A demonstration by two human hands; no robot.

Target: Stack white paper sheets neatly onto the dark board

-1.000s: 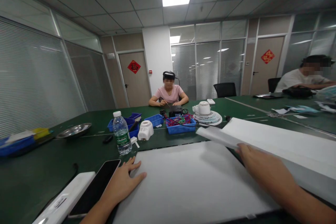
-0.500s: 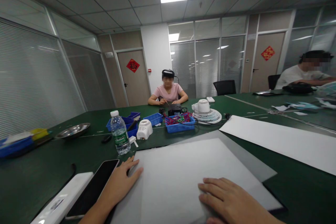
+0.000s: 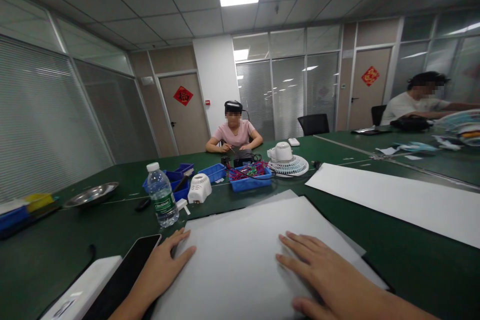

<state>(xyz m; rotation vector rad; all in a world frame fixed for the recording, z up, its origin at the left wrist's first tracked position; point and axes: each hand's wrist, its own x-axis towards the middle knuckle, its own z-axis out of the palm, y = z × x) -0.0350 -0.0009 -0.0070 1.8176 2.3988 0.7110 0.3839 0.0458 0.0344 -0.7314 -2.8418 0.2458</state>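
Note:
A large white sheet of paper (image 3: 240, 255) lies in front of me over a dark board, whose edge shows at the lower right. Another sheet (image 3: 354, 244) peeks out from under its right side. My left hand (image 3: 167, 262) rests on the left edge of the paper, thumb and fingers apart. Flat on the right part of the sheet is my right hand (image 3: 315, 272), fingers spread. Neither hand grips anything. Just left of my left hand lies a black-screened phone (image 3: 125, 272), beside a white box-like device (image 3: 84, 287).
A water bottle (image 3: 162, 197) stands beyond my left hand. Farther back are a white plastic housing (image 3: 199, 188), a blue tray (image 3: 250, 183) of wires and a small fan (image 3: 287, 160). A long white board (image 3: 390, 200) lies right. A person (image 3: 234, 132) sits opposite.
The view has turned slightly right. The lower sheet sticks out less from under the top paper. My right hand has moved up a little and its fingers are more spread.

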